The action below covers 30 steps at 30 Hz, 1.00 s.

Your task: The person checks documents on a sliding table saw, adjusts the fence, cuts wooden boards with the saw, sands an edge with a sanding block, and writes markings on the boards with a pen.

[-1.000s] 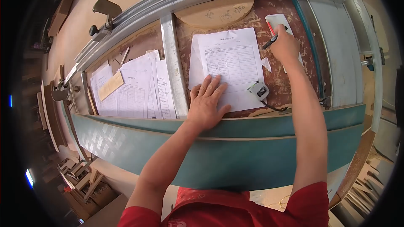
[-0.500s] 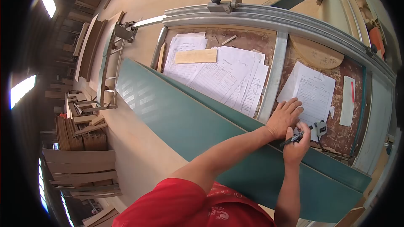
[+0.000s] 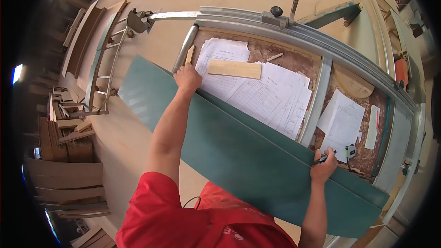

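Two long green panels (image 3: 239, 156) overlap and lie slantwise across the front of the table, their edges running parallel. My left hand (image 3: 187, 78) is closed over the far edge of the panels towards their left end, with its fingertips partly hidden. Towards the right end, my right hand (image 3: 324, 167) rests at the panel edge with a black marker pen (image 3: 320, 160) held in its fingers. Just beyond it, a tape measure (image 3: 350, 150) lies beside printed sheets (image 3: 342, 115). Further left, more paper forms (image 3: 271, 96) are spread under a small wooden strip (image 3: 234, 69).
A metal rail (image 3: 248, 20) with a clamp-like stop (image 3: 281, 16) borders the table's far side. A metal crossbar (image 3: 317, 101) divides the tabletop. A white strip with a red pencil (image 3: 377, 120) lies at right. Stacked boards (image 3: 64, 174) and a wheeled rack (image 3: 105, 73) stand left.
My left hand has moved from beside my right hand to the panels' left part and grips the edge. My right hand, still holding the marker pen, has come away from the tape measure.
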Available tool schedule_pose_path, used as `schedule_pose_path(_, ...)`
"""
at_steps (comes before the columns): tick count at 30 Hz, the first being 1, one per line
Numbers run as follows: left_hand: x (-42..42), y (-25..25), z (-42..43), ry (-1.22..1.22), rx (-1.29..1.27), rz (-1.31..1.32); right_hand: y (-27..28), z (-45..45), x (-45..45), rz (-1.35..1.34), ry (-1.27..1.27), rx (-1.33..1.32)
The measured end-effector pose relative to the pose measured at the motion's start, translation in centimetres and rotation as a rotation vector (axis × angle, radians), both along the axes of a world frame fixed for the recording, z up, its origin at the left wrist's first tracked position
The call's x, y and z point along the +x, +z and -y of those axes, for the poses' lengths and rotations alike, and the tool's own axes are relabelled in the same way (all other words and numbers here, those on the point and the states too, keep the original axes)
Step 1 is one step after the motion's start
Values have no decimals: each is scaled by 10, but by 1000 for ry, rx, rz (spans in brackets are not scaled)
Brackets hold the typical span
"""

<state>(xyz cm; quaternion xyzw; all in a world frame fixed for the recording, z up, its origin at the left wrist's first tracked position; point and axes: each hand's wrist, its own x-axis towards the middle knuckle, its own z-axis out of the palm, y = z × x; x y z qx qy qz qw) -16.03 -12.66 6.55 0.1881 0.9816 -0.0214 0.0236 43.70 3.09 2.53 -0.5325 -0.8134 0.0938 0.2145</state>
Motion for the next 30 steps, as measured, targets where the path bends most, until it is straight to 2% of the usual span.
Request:
schedule_pose_path(6, -34, -3, 10, 20, -58, 77, -2, 0, 0, 91, 4, 0)
schedule_pose_path(8, -43, -19, 14, 19, 28, 24, -3, 0, -1, 92, 17, 21)
schedule_pose_path(12, -59, -20, 15, 22, 189, 16, -2, -2, -1, 91, 31, 32)
schedule_pose_path(14, -53, -4, 6, 38, 244, -84, 1, -2, -4, 90, 28, 16)
schedule_pose_path(17, -72, -19, 0, -13, 449, -152, 5, -4, -1, 83, 23, 52)
schedule_pose_path(18, -92, -34, 3, -82, 436, -126, 7, -5, 1, 60, 32, 45)
schedule_pose_path(20, -84, -35, -5, -23, 226, 24, 10, -5, 1, 51, 18, 7)
schedule_pose_path(21, -67, -13, -11, -21, 208, 288, 10, -5, 0, 35, 19, 26)
schedule_pose_path(22, -60, -28, -4, -48, 172, 38, 9, -4, 2, -6, 31, 30)
schedule_pose_path(23, -52, -28, -3, 3, 160, 0, 5, -2, 3, -11, 40, 34)
schedule_pose_path(26, -17, -18, -9, -14, 79, -49, 1, -4, 4, -23, 36, 41)
schedule_pose_path(30, -20, -20, -13, -120, 15, 32, 8, -7, 4, -60, 46, 23)
